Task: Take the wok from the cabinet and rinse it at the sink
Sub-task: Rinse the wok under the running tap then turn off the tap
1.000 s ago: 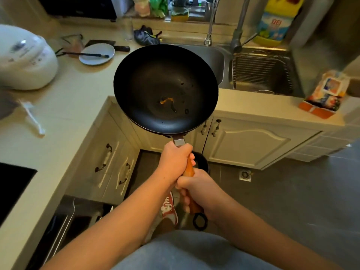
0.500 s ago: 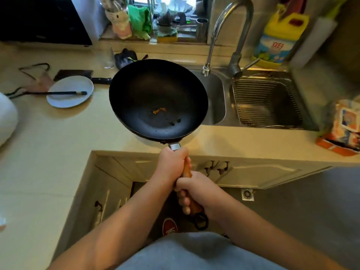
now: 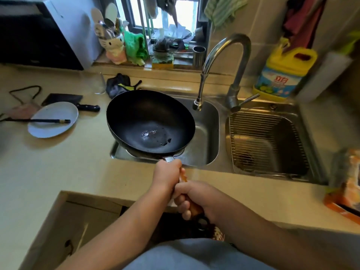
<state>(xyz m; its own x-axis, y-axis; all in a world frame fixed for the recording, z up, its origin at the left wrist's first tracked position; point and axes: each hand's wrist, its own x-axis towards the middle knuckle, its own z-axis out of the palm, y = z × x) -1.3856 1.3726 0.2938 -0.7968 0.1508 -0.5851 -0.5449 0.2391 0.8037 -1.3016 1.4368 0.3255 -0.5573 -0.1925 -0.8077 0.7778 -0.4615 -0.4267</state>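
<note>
- A white plate [image 3: 53, 119] is sitting on the counter [image 3: 58, 162] at the far left, with a pair of dark chopsticks [image 3: 39, 120] lying across it.
- A cleaver [image 3: 66, 101] with a black handle is lying just behind the plate, partly hidden by its rim.
- A clear glass [image 3: 98, 83] is standing near the back of the counter, next to a dark crumpled cloth [image 3: 118, 84].
- The black wok [image 3: 150, 121] is hanging tilted over the left basin of the sink [image 3: 210, 121], its left edge reaching out over the counter; a few wet specks and dark bits are lying in its bottom.
- The left hand [image 3: 167, 175] is wrapping tightly around the wok's wooden handle [image 3: 183, 177] close to the pan.
- The right hand [image 3: 196, 197] is gripping the same handle lower down, touching the left hand, fingers curled shut around it.
- The curved metal tap [image 3: 226, 55] is arching over the left basin, its spout ending just to the right of the wok's rim; no water is showing.
- A wire rack [image 3: 266, 137] is sitting inside the right basin.
- A yellow detergent bottle [image 3: 284, 73] is standing behind the sink on the right.
- An orange packet [image 3: 346, 184] is lying blurred at the far right edge of the counter.
</note>
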